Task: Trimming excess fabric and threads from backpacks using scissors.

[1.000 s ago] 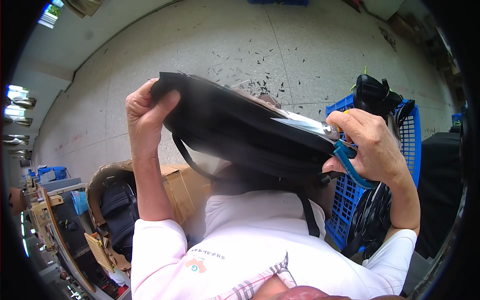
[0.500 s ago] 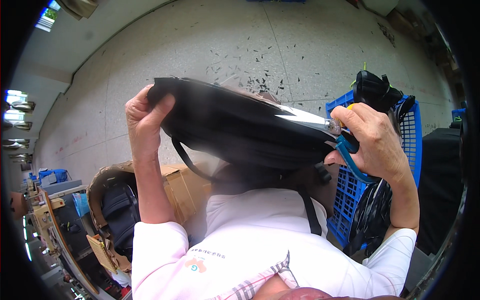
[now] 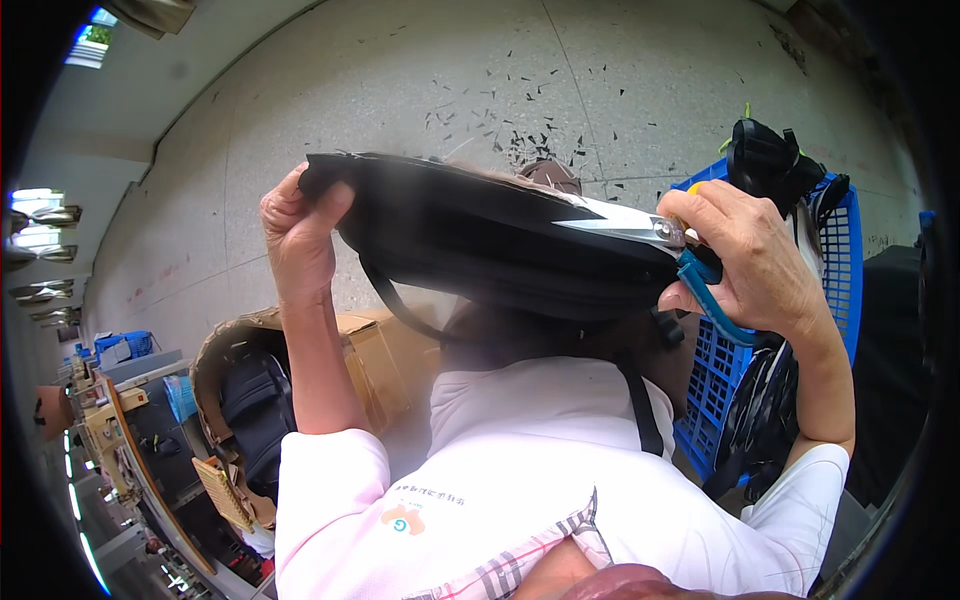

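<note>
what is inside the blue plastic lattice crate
Glossy black strap-like pieces show inside the crate, with a bulky black item at its far rim. The right hand covers its middle; the bottom is hidden.

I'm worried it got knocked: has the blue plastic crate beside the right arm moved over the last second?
No: against the floor seam, the blue plastic crate appears to keep its place; both shift rightward in view, suggesting the camera moved.
</note>
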The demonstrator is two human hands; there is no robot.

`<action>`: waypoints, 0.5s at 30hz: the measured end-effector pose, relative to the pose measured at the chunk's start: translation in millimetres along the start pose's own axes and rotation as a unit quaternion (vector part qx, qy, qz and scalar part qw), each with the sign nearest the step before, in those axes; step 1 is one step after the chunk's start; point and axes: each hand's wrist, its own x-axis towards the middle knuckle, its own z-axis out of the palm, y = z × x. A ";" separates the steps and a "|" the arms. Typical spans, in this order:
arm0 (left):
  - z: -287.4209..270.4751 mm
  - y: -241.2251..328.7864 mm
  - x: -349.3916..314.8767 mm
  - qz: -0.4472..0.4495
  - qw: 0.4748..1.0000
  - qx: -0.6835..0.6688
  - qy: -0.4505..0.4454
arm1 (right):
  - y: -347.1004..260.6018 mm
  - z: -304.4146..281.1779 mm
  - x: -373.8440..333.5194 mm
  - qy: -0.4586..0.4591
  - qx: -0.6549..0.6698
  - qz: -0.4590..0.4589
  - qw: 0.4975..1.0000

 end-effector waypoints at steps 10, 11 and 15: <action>-13.6 -8.3 -4.9 0.010 1.000 -0.023 0.000 | -1.3 9.2 7.6 0.000 0.024 0.000 1.000; -13.8 -8.5 -5.1 0.006 1.000 -0.021 0.001 | -0.8 10.7 7.3 -0.002 0.027 0.001 1.000; -14.7 -9.4 -5.7 0.019 1.000 -0.014 0.006 | -1.0 13.6 8.2 -0.021 0.068 0.010 0.997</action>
